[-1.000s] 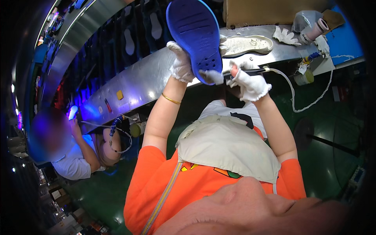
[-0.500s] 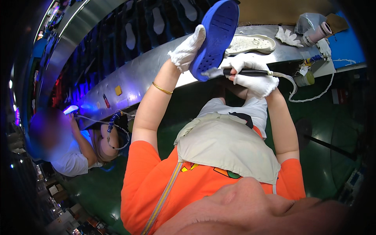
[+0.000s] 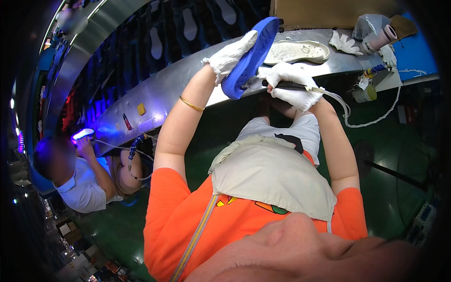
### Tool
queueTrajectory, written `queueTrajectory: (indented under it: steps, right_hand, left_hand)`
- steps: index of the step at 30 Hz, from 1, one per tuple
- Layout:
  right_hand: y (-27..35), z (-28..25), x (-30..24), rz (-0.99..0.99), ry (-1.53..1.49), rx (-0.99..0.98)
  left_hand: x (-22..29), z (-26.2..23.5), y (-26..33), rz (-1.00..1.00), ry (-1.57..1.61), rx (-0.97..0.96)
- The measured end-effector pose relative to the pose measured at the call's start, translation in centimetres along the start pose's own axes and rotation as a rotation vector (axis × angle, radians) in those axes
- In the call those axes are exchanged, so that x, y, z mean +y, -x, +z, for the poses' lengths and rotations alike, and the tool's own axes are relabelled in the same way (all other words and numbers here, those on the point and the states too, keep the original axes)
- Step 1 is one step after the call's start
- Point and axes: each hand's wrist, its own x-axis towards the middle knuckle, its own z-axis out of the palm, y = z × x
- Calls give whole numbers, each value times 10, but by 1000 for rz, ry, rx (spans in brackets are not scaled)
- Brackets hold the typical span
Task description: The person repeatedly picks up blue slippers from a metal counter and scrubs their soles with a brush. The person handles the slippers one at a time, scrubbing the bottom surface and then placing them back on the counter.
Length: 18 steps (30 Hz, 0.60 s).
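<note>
My left hand [image 3: 233,53], in a white glove, grips a blue shoe sole [image 3: 256,55] by its left side and holds it tilted above the bench's near edge. In my gloved right hand [image 3: 295,77] is a brush [image 3: 292,86] with a black handle, its pale hose trailing off to the right. The brush's bristles touch or nearly touch the lower end of the sole. Beyond my right hand, a cream-white shoe sole [image 3: 305,51] lies on the metal bench [image 3: 176,84].
Loose white gloves [image 3: 345,43], a pink roll [image 3: 379,38] and a plastic bag [image 3: 369,26] sit at the right. Past the bench, a dark conveyor carries several insole-shaped pieces [image 3: 190,26]. At the left, another person [image 3: 84,183] holds a glowing item. A yellow block [image 3: 141,109] rests on the bench.
The blue sole has turned more edge-on and its top end has come lower. My right hand with the brush has shifted slightly left. The other person's head has moved a little.
</note>
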Motion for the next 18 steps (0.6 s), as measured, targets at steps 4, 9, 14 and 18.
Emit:
queueTrajectory:
  steps: [4,9,14,18]
  right_hand:
    - [5,-12,7,-39,-90,-52]
    - [-4,-14,-5,-221,55,0]
    - [5,-25,-1,-218,-90,-55]
    - [15,-25,7,-130,-315,231]
  left_hand:
    - [1,-1,1,-22,20,-27]
    - [-1,1,-1,113,24,38]
    - [0,-15,9,392,156,166]
    - [0,-32,19,622,724,-141]
